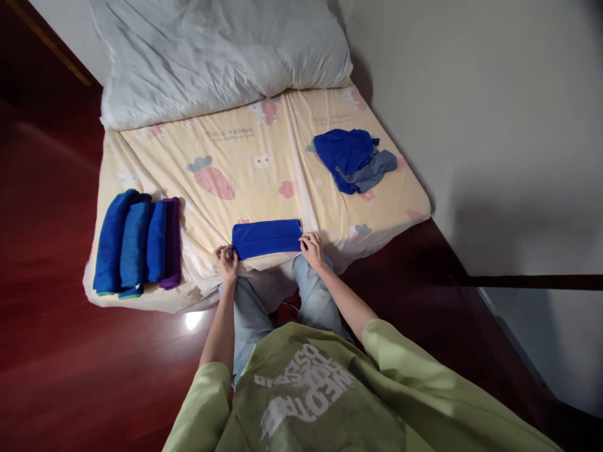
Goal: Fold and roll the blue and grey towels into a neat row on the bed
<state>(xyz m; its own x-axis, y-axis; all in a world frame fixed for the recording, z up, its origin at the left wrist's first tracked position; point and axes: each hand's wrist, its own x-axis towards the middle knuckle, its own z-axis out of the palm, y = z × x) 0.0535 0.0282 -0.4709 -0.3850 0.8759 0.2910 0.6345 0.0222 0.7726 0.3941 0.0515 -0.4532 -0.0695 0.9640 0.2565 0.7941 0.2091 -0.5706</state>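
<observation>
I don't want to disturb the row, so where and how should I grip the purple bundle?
Probably grip the purple bundle around mid-length, coming down from above and slightly from the right. It is long and narrow, so a grip across its width seems best. Its right long side is free, while the blue bundle lies close along its left.

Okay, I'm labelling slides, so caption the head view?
Two hands at the near corners of a folded blue cloth on a patterned bed sheet, rolled cloths to the left.
</observation>
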